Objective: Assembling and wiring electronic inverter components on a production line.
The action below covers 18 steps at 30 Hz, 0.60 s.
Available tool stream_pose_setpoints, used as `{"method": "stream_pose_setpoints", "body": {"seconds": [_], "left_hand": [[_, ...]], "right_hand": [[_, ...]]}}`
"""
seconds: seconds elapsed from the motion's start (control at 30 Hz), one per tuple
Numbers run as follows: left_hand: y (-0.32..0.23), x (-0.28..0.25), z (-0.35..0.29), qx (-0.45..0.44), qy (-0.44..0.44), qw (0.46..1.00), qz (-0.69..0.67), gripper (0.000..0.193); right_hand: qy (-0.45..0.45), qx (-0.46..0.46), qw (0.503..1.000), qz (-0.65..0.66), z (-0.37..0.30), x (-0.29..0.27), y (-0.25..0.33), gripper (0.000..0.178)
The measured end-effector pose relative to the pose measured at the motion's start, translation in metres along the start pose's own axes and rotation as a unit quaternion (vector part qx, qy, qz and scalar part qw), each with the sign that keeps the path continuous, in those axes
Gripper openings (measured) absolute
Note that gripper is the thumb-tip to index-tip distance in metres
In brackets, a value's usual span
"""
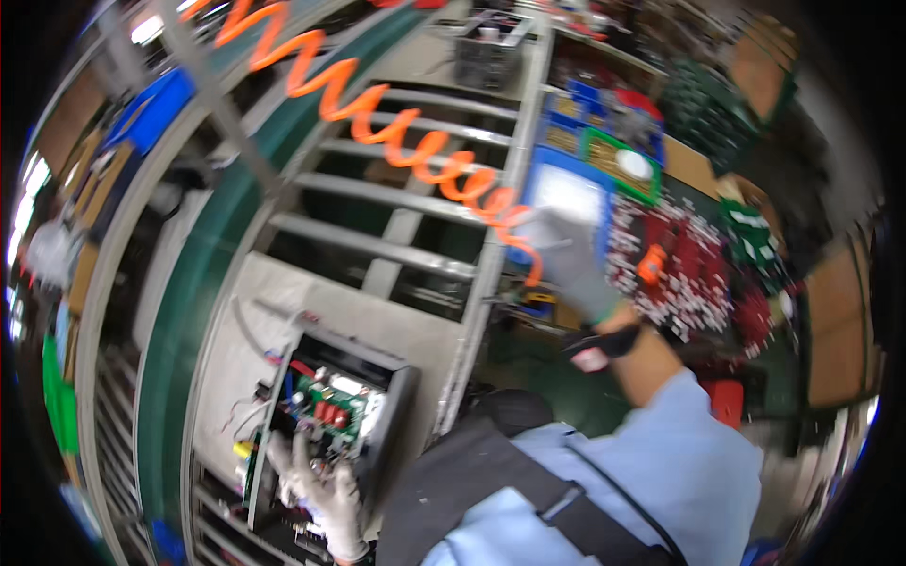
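Note:
My left hand (326,495), in a pale glove, reaches over the lower end of an open metal housing (401,406), fingers spread. Inside the housing sits a green circuit board (330,410) with red and white parts, just beyond my fingertips. Whether the fingers touch anything in there is not clear. Off to the right, my right hand (559,253), in a grey glove and with a dark band at the wrist, is blurred by motion. The lower end of an orange coiled hose (429,156) meets its fingers. Whether they grip the hose or anything else is hidden by the blur.
A roller conveyor (377,245) runs beyond the pale board (415,321) under the housing. Right of its rail lie a blue tray (571,184), a green-rimmed bin (618,165) and many small white pieces (679,283) on dark red. A grey crate (486,61) stands at the far end.

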<state>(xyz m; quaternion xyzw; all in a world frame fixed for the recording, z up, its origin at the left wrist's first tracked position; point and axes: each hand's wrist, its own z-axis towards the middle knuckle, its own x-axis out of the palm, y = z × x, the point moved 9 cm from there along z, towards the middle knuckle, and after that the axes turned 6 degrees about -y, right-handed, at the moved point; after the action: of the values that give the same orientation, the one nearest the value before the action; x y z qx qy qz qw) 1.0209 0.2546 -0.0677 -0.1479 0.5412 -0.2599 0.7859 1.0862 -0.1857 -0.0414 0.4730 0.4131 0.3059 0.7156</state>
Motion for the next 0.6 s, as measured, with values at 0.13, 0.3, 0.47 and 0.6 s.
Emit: {"method": "stream_pose_setpoints", "body": {"seconds": [0.13, 0.3, 0.47, 0.6], "left_hand": [[-0.015, 0.011, 0.002, -0.014, 0.019, 1.000, -0.008, 0.049], [-0.028, 0.040, -0.009, 0.006, 0.147, 0.989, -0.002, 0.046], [0.041, -0.050, -0.033, -0.172, -0.096, 0.964, -0.176, 0.035], [0.119, -0.139, -0.064, -0.330, -0.221, 0.913, 0.093, 0.064]], "right_hand": [[-0.105, -0.091, 0.943, -0.304, 0.015, -0.112, -0.026, 0.041], [0.181, -0.118, 0.976, -0.031, -0.004, 0.060, 0.061, 0.048], [0.337, -0.100, 0.935, 0.042, 0.009, 0.242, 0.069, 0.058], [0.404, -0.069, 0.903, -0.129, 0.032, 0.329, 0.043, 0.074]]}}
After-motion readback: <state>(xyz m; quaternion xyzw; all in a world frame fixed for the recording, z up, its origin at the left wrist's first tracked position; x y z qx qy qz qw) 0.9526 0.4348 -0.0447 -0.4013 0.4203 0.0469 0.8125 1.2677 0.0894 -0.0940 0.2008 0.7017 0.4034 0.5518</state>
